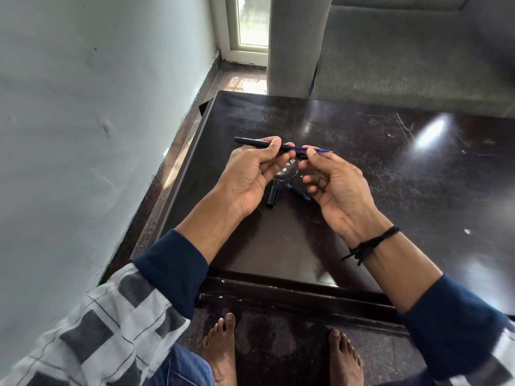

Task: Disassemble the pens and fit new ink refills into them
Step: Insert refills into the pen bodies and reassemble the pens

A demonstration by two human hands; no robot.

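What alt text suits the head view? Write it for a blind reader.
A person's left hand grips a black pen barrel while the right hand pinches the blue refill protruding from it, above a dark table where a black cap lies.

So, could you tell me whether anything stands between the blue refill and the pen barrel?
Nothing visible does: the blue refill, pinched by the right hand, meets the black pen barrel in the left hand.

We take this for the living room of a home: a grey upholstered sofa (412, 68) stands behind a low, dark, glossy table (362, 129), with a plain painted wall (83, 107), a speckled stone floor (281, 355), a white-framed glass door (250, 26) and bare feet (220, 349) underneath.
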